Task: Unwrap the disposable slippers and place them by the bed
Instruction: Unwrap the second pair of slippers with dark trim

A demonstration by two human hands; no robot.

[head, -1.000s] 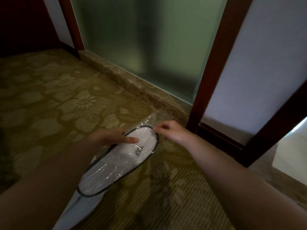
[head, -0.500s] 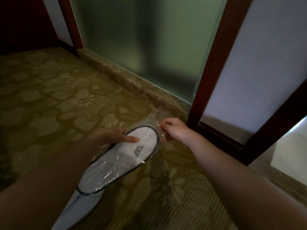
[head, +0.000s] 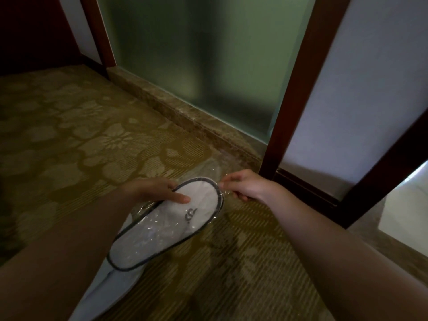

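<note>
**While the left hand (head: 150, 191) grips a wrapped slipper (head: 166, 228), the right hand (head: 243, 186) pinches its plastic wrapper (head: 208, 167)**

Head view: As seen from above, two bare forearms reach forward from the bottom corners and meet near the middle of the picture. Between the hands is a white disposable slipper with a thin dark edging and a small dark logo printed near its front end. It lies at a slant, its rounded front end pointing up and to the right. Crinkled clear plastic covers the slipper and catches small glints of light.

The left hand holds the slipper's left edge near the front. Its thumb lies flat across the top and its fingers curl out of sight underneath. The right hand sits just beside the rounded front end. Its fingertips are pressed together on a fold of the clear plastic, which stretches past the slipper toward the wall.

A second white piece (head: 108, 290) pokes out from under the slipper's lower end, toward the bottom left. Whether it is the other slipper cannot be told.

Below everything is an olive-gold carpet (head: 69, 140) with a large flower pattern. A brown marble sill (head: 180, 112) borders its far side. Above the sill stands a frosted green glass panel (head: 208, 54), framed by dark red-brown wooden posts (head: 294, 89). A pale wall (head: 370, 77) fills the upper right.
</note>
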